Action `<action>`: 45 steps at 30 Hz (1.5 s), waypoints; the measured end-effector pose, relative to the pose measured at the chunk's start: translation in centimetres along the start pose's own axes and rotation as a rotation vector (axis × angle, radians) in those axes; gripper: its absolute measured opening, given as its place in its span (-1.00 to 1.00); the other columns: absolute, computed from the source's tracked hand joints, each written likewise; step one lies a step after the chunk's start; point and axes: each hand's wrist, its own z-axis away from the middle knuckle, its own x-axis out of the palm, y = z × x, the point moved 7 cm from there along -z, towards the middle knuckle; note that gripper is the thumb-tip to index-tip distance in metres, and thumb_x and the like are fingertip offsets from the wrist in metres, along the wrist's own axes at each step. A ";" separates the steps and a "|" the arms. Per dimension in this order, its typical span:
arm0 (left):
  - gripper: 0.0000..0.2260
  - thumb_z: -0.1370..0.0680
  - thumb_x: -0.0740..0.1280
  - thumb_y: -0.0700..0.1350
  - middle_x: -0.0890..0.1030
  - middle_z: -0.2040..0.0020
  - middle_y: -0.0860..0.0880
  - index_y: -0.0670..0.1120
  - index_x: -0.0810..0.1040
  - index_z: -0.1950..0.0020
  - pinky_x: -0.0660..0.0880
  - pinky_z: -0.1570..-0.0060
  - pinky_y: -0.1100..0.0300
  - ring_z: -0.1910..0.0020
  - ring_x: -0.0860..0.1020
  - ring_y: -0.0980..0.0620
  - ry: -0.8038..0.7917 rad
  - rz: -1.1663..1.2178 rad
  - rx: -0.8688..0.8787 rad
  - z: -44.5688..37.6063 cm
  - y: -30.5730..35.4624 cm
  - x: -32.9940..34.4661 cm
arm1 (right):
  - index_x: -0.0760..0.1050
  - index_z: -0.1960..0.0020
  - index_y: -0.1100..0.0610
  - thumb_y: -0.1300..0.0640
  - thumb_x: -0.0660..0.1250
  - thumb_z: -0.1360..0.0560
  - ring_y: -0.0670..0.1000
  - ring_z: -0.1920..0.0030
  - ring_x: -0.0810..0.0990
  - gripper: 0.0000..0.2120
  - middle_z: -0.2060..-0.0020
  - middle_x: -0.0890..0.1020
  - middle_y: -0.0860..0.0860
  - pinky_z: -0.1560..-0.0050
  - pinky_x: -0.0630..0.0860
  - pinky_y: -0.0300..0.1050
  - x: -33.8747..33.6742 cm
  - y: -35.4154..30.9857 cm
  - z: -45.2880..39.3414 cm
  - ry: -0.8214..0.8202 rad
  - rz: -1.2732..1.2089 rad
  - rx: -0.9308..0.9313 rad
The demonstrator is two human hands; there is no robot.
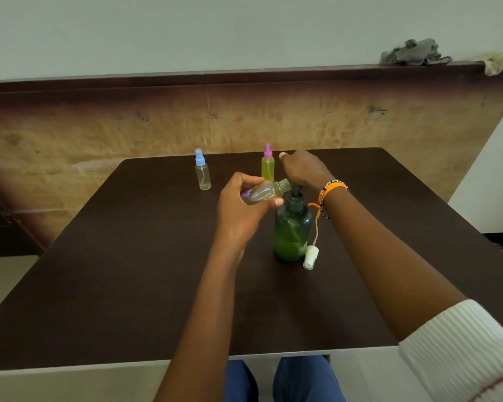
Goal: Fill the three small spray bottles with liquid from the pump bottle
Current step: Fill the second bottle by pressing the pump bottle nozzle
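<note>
Left hand (241, 204) gripped uncapped bottle (266, 192), tilted, mouth at pump (294, 227) spout; right hand (302, 169) on pump head, grip unclear. I'd have steadied mouth under spout, pressed slowly.

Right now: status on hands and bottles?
Left hand holds open bottle tilted at pump. Right hand presses pump. Pink bottle full, blue bottle nearly empty. Nothing blocking.
</note>
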 end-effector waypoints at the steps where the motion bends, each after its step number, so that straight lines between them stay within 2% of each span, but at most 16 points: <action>1: -0.66 -0.30 0.54 -0.28 0.57 0.11 0.09 -0.10 0.50 0.03 0.43 0.26 0.51 0.26 0.52 0.40 -0.001 0.000 0.004 -0.1 0.0 -0.1 | 0.44 0.21 0.16 -0.11 0.02 -0.59 0.12 0.16 0.48 -0.58 0.20 0.49 0.09 0.03 0.41 -0.03 0.1 -0.1 0.0 -0.026 -0.030 -0.005; 3: -0.66 -0.30 0.54 -0.29 0.57 0.12 0.10 -0.11 0.50 0.03 0.43 0.26 0.52 0.26 0.52 0.42 -0.002 0.001 0.007 -0.1 0.0 0.0 | 0.41 0.23 0.15 -0.11 0.03 -0.60 0.05 0.28 0.41 -0.58 0.29 0.46 0.06 0.20 0.33 -0.10 0.5 0.3 0.0 -0.043 -0.118 -0.002; 8: -0.67 -0.30 0.54 -0.29 0.57 0.11 0.10 -0.06 0.49 0.08 0.45 0.24 0.51 0.25 0.53 0.41 -0.006 0.005 -0.005 0.1 -0.5 0.4 | 0.45 0.08 0.19 -0.04 0.06 -0.58 0.09 0.17 0.45 -0.67 0.18 0.51 0.09 0.12 0.36 -0.06 0.9 1.5 0.0 0.008 -0.144 0.009; 13: -0.66 -0.31 0.53 -0.29 0.57 0.11 0.08 -0.12 0.49 0.02 0.46 0.23 0.50 0.26 0.53 0.42 -0.005 0.015 -0.004 0.0 -0.2 0.3 | 0.44 0.14 0.16 -0.10 0.02 -0.58 0.16 0.05 0.50 -0.62 0.10 0.54 0.12 -0.13 0.41 0.07 0.1 0.3 0.3 0.010 -0.034 -0.009; 17: -0.66 -0.32 0.54 -0.27 0.58 0.07 0.08 -0.11 0.49 0.01 0.48 0.19 0.48 0.19 0.54 0.34 0.000 0.018 -0.003 -0.1 -0.1 0.2 | 0.43 0.20 0.15 -0.11 0.02 -0.59 0.11 0.15 0.43 -0.59 0.18 0.50 0.09 0.07 0.34 -0.04 0.3 -0.1 0.0 -0.035 -0.084 -0.030; 20: -0.67 -0.32 0.54 -0.27 0.58 0.06 0.08 -0.09 0.49 0.03 0.48 0.18 0.47 0.16 0.54 0.27 0.002 0.021 -0.014 0.0 -0.4 0.4 | 0.42 0.17 0.16 -0.06 0.06 -0.58 0.10 0.18 0.42 -0.65 0.22 0.48 0.07 0.12 0.35 -0.04 0.7 1.2 -0.1 0.008 -0.178 -0.002; 23: -0.67 -0.32 0.54 -0.27 0.58 0.05 0.06 -0.08 0.49 0.05 0.49 0.17 0.46 0.14 0.54 0.26 0.001 0.026 -0.022 0.1 -0.7 0.5 | 0.43 0.08 0.16 -0.07 0.05 -0.57 0.13 0.11 0.46 -0.67 0.10 0.52 0.11 0.03 0.39 0.00 0.8 1.6 0.1 0.044 -0.141 0.016; 26: -0.68 -0.32 0.53 -0.27 0.58 0.05 0.06 -0.08 0.48 0.04 0.47 0.20 0.48 0.15 0.54 0.26 -0.003 0.028 -0.026 0.2 -0.5 0.5 | 0.42 0.07 0.15 -0.11 0.03 -0.58 0.14 0.07 0.48 -0.65 0.06 0.53 0.12 -0.11 0.41 0.07 0.4 1.1 0.3 0.030 -0.092 0.013; 27: -0.68 -0.32 0.53 -0.28 0.57 0.06 0.06 -0.09 0.48 0.04 0.46 0.22 0.50 0.17 0.54 0.28 -0.003 0.029 -0.022 0.1 -0.3 0.4 | 0.42 0.10 0.15 -0.12 0.03 -0.58 0.14 0.07 0.49 -0.62 0.08 0.53 0.12 -0.09 0.42 0.05 0.3 0.7 0.3 0.008 -0.071 0.006; 30: -0.68 -0.32 0.53 -0.28 0.57 0.09 0.07 -0.10 0.48 0.04 0.44 0.25 0.51 0.24 0.53 0.38 -0.008 0.027 -0.003 0.0 0.1 0.3 | 0.40 0.27 0.14 -0.11 0.02 -0.60 0.07 0.25 0.43 -0.56 0.29 0.49 0.07 0.21 0.35 -0.11 0.1 -0.2 0.3 -0.051 -0.084 -0.016; 33: -0.68 -0.32 0.53 -0.28 0.57 0.09 0.09 -0.08 0.48 0.06 0.45 0.24 0.50 0.25 0.52 0.42 -0.014 0.026 -0.008 -0.1 -0.1 0.4 | 0.48 0.12 0.22 -0.01 0.05 -0.61 0.07 0.21 0.43 -0.63 0.29 0.49 0.08 0.13 0.34 -0.09 0.6 0.4 0.1 -0.059 -0.179 -0.002; 35: -0.68 -0.32 0.53 -0.29 0.57 0.09 0.08 -0.08 0.48 0.06 0.45 0.24 0.50 0.24 0.53 0.40 -0.007 0.029 -0.017 0.1 -0.4 0.5 | 0.44 0.22 0.19 0.03 0.07 -0.60 0.09 0.20 0.40 -0.66 0.33 0.45 0.06 0.14 0.32 -0.07 1.0 1.1 0.2 -0.039 -0.198 0.017; 37: -0.69 -0.32 0.53 -0.29 0.58 0.08 0.06 -0.08 0.48 0.06 0.44 0.25 0.50 0.23 0.54 0.37 -0.002 0.033 -0.022 0.2 -0.6 0.5 | 0.38 0.29 0.14 0.01 0.08 -0.59 0.09 0.21 0.39 -0.66 0.31 0.46 0.07 0.15 0.33 -0.06 0.9 1.3 0.4 -0.008 -0.181 0.020; 41: -0.68 -0.32 0.53 -0.29 0.58 0.07 0.05 -0.07 0.48 0.07 0.45 0.25 0.49 0.22 0.54 0.34 0.004 0.040 -0.020 0.1 -0.2 0.3 | 0.44 0.15 0.17 -0.08 0.05 -0.59 0.14 0.12 0.49 -0.63 0.15 0.52 0.11 0.05 0.41 -0.03 0.2 0.2 0.4 -0.018 -0.069 -0.017; 44: -0.68 -0.32 0.53 -0.28 0.58 0.08 0.07 -0.09 0.48 0.05 0.46 0.23 0.48 0.20 0.54 0.30 0.004 0.039 -0.014 0.0 0.1 0.3 | 0.38 0.27 0.14 -0.11 0.01 -0.60 0.06 0.28 0.42 -0.57 0.29 0.45 0.06 0.26 0.31 -0.09 0.0 -0.4 0.2 -0.045 -0.027 -0.030; 45: -0.68 -0.32 0.53 -0.27 0.58 0.08 0.07 -0.09 0.48 0.04 0.47 0.23 0.48 0.19 0.54 0.29 0.003 0.036 -0.015 -0.1 0.1 0.3 | 0.41 0.24 0.15 -0.09 0.02 -0.61 0.05 0.28 0.41 -0.59 0.27 0.46 0.07 0.25 0.30 -0.10 0.1 -0.2 0.0 -0.042 -0.049 -0.026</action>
